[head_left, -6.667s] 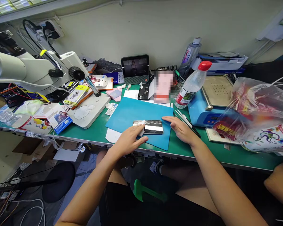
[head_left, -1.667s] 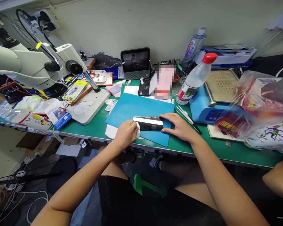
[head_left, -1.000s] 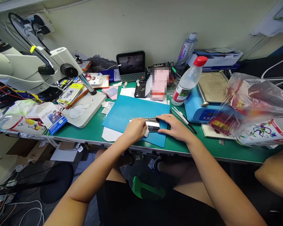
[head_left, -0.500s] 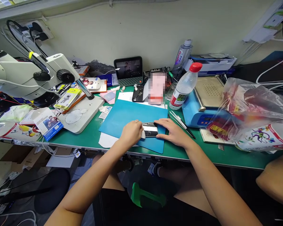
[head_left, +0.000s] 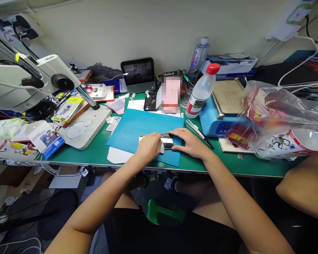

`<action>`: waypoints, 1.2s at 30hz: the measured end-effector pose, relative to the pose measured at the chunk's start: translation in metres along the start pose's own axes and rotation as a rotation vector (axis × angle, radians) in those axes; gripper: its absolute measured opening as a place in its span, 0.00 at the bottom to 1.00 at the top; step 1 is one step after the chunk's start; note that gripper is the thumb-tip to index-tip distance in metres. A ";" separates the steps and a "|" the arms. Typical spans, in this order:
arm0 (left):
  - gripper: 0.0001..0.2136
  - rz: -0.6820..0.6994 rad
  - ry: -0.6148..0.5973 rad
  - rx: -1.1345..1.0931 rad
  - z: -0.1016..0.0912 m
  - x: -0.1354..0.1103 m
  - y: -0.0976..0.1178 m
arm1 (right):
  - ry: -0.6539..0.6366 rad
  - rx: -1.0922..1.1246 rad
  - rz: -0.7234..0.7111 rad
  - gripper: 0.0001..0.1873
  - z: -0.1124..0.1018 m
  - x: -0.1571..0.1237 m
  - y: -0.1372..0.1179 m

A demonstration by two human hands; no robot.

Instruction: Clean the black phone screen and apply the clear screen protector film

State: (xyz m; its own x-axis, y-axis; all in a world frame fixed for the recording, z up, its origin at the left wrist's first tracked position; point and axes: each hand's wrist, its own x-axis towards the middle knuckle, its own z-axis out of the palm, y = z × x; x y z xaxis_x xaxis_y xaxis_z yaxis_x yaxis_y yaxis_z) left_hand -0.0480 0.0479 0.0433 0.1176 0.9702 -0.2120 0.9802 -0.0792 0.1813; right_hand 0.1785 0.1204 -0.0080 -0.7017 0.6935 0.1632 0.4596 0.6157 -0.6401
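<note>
A smartphone [head_left: 168, 141] with a dark, glossy face lies flat on a blue mat [head_left: 145, 121]. My left hand [head_left: 149, 146] is closed around a wad of white tissue [head_left: 162, 148] and presses it onto the phone's middle, covering much of the surface. At the phone's right end, my right hand [head_left: 190, 143] grips it by the edges, thumb on the near side and fingers on the far side. Right of the mat lie tweezers [head_left: 194, 127] and a black pen-like tool [head_left: 208, 142].
Behind the mat stand a small display [head_left: 138, 74], another black phone [head_left: 150, 101] and a red-capped bottle [head_left: 202, 91]. A blue heating plate [head_left: 214, 121] and a plastic bag [head_left: 270, 106] are on the right. A microscope stand [head_left: 92, 123] occupies the left. Another person's limb [head_left: 304, 187] shows at right.
My left hand has slid rightward over the phone with the tissue, uncovering the phone's left end. My right hand keeps its grip. The whole view has shifted slightly.
</note>
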 end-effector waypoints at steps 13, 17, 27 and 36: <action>0.18 -0.006 -0.025 -0.097 0.004 0.002 0.021 | -0.018 0.001 -0.033 0.38 -0.003 0.003 0.001; 0.18 -0.021 -0.031 -0.099 0.006 0.000 0.026 | -0.021 -0.010 -0.035 0.37 -0.002 0.004 0.002; 0.18 -0.054 -0.011 -0.048 0.009 0.002 0.022 | -0.015 0.015 -0.007 0.37 -0.002 0.002 -0.002; 0.17 -0.128 0.015 -0.048 0.005 0.001 0.000 | -0.017 0.018 0.017 0.38 -0.002 0.003 0.001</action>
State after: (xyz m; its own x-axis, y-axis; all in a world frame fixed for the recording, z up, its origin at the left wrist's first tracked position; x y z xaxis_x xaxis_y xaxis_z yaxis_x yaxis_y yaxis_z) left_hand -0.0470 0.0477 0.0381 -0.0106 0.9751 -0.2217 0.9782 0.0561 0.1999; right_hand 0.1779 0.1237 -0.0068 -0.7030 0.6973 0.1397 0.4619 0.5971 -0.6559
